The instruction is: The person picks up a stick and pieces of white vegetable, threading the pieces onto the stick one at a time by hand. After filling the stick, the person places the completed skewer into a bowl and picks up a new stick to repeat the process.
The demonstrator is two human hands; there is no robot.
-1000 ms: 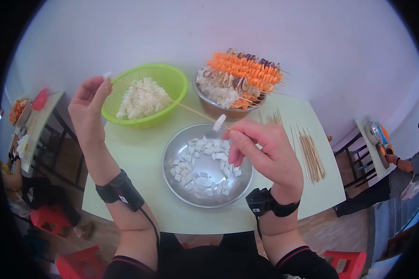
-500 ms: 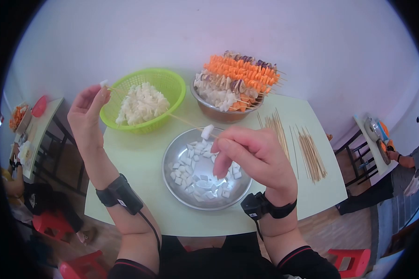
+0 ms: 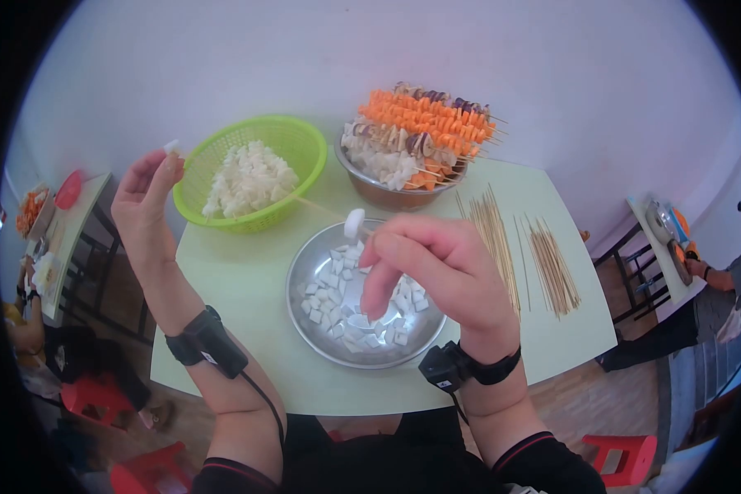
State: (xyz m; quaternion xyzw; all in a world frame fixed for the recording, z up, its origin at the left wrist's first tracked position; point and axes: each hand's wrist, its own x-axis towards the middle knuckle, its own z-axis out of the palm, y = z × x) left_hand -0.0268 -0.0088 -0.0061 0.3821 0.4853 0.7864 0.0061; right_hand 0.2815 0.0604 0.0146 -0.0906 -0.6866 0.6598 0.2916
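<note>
My right hand (image 3: 436,263) is closed in a pinch on a thin wooden skewer (image 3: 321,209), with a white chunk (image 3: 354,223) threaded on it just ahead of the fingertips. The skewer slants up and left across the front of the green basket, where its far part is hard to make out. Raised at the left, my left hand (image 3: 146,198) pinches a small white piece (image 3: 171,146) between thumb and fingers. Below my right hand, a round metal pan (image 3: 305,342) holds many white diced pieces (image 3: 329,306).
A green basket (image 3: 309,144) of white pieces stands at the back left. Beside it, a metal bowl (image 3: 370,188) is heaped with orange, white and purple-edged skewers. Bare skewers (image 3: 552,272) lie at right. Red stools (image 3: 626,459) and other people at work flank the table (image 3: 230,362).
My left hand has shifted slightly up and left with its white piece. My right hand has moved a little left and up, and the chunk on the skewer has moved with it.
</note>
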